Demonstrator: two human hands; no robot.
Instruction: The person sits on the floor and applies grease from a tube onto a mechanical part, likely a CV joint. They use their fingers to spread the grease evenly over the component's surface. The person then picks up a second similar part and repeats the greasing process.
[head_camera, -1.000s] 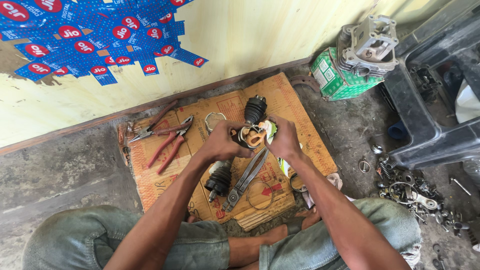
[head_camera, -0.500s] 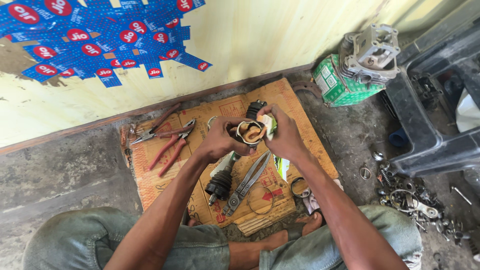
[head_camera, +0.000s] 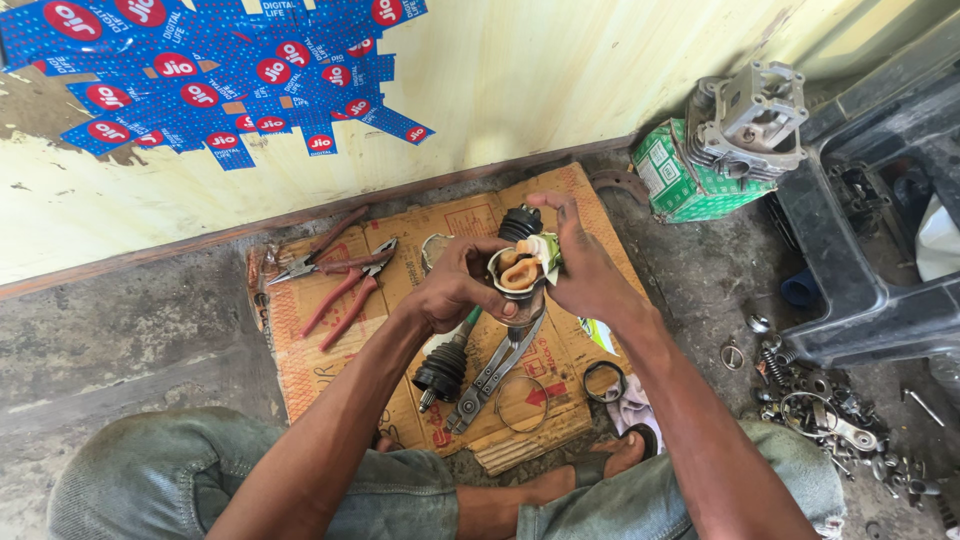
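From my seat I see a pale yellow wall (head_camera: 560, 80) along the top, patched at upper left with a cluster of blue stickers (head_camera: 220, 70) and edged at its foot by a brown skirting strip (head_camera: 200, 240). Below it lies a grey, stained concrete floor (head_camera: 130, 350) with a flattened brown cardboard sheet (head_camera: 440, 225) spread on it. At right I make out a dark plastic frame (head_camera: 860, 300); soft daylight falls evenly.

I see dull steel cup (head_camera: 517, 272) w/ glossy grease; under it matt brown cardboard (head_camera: 560, 345), nearby red-plastic-handled pliers (head_camera: 350, 295).
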